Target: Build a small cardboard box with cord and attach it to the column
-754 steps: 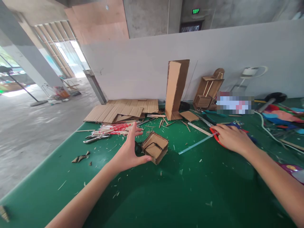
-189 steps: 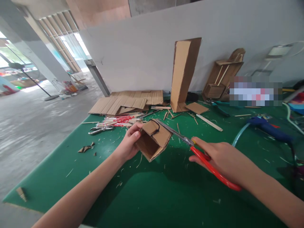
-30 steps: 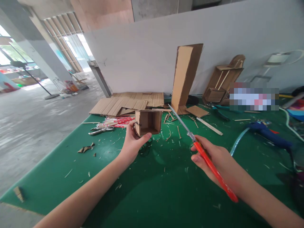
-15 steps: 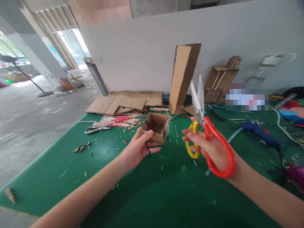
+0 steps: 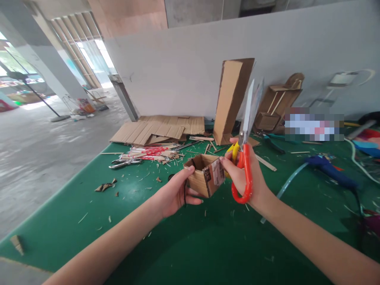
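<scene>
That small box (image 5: 204,178) is between the two hands, seemingly lifted just off the counter (image 5: 178,245), tilted a little with its hollow side up. It's cardboard, so I'd expect it to be light, fairly stiff and not slippery, though such thin walls could buckle or split at the corners under a hard squeeze; I'd cup it from beneath, or take it low across two walls, rather than pinch the rim. The left hand (image 5: 175,194) is half curled around it, thumb on the left rim, fingers passing underneath, a black cord (image 5: 185,192) hanging beside them. The right hand (image 5: 257,176) is wrapped round the scissors (image 5: 247,158), their blades pointing upward and slightly apart, while its thumb reaches the box's right side and appears to touch there. Farther off to the left lie some sticks (image 5: 152,151); over to the right, a glue gun (image 5: 332,170).
</scene>
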Tool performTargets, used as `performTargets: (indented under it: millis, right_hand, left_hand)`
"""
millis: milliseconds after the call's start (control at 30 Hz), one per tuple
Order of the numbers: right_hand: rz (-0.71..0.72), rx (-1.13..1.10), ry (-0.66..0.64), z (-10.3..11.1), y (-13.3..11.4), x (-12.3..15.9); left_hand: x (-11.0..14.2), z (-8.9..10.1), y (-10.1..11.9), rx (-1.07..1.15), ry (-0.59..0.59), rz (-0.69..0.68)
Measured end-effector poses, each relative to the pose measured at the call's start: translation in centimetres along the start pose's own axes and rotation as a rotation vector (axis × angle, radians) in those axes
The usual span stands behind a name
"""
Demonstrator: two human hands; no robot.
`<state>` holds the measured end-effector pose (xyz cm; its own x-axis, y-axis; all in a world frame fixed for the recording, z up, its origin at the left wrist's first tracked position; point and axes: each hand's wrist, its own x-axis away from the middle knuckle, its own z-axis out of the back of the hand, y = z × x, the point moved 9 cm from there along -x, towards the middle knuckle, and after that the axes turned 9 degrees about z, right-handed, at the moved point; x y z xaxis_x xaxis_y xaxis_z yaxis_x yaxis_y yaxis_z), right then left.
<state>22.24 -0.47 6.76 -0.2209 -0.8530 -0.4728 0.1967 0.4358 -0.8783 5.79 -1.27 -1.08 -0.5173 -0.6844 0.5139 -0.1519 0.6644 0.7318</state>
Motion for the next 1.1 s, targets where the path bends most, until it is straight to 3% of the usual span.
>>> performTargets:
  millis: [200, 500, 567, 667, 767, 833, 967, 1100]
  right_hand:
    - [-0.025, -0.052, -0.091, -0.1, 0.6, 0.1]
    - [0.098, 0.053, -0.131, -1.0, -2.1, 0.5]
    - [0.113, -0.005, -0.117, -1.0, -2.1, 0.7]
    - [0.112, -0.011, -0.142, -0.1, -1.6, 0.7]
    - [0.123, 0.199, -0.226, 2.1, -0.2, 0.3]
    - [0.125, 0.359, -0.293, 4.0, 1.4, 0.0]
    - [0.072, 0.45, -0.343, 7.1, 4.6, -0.5]
    - [0.029, 0.567, -0.281, 8.5, 4.3, -1.2]
  left_hand:
    - [-0.4, -0.1, -0.8, 0.031, -0.025, 0.072]
    - [-0.2, 0.0, -0.6, 0.04, 0.026, 0.016]
    - [-0.3, 0.8, 0.3, -0.01, 0.09, -0.088]
    - [0.4, 3.1, 3.9, -0.149, 0.27, -0.409]
    - [2.1, 5.1, 7.9, -0.42, 0.455, -0.715]
    - [2.4, 5.2, 9.6, -0.677, 0.507, -0.807]
    - [1.2, 3.1, 10.5, -1.011, 0.394, -0.851]
    - [-2.2, 0.7, 10.3, -1.049, 0.175, -0.771]
